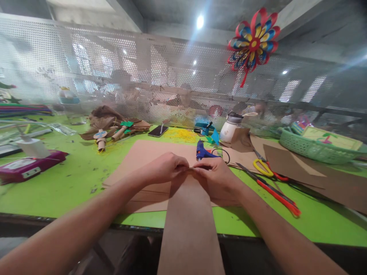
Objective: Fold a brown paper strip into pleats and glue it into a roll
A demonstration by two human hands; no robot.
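A long strip of brown paper (190, 225) runs from the middle of the table down over its front edge. My left hand (169, 167) pinches the far end of the strip at its left corner. At the right corner, my right hand (213, 170) grips the same end between thumb and fingers. The far edge looks narrowly folded or curled between the two hands. Under them lie larger sheets of brown paper (143, 154) on the green table (71, 191). A blue glue gun (203, 151) rests just beyond my right hand.
Scissors with red handles (279, 196) and yellow-handled scissors (263, 168) lie right, near a green basket (309, 147). A phone (158, 131), a white jug (229, 130) and paper crafts (100, 137) stand farther back. A purple power strip (31, 166) is left.
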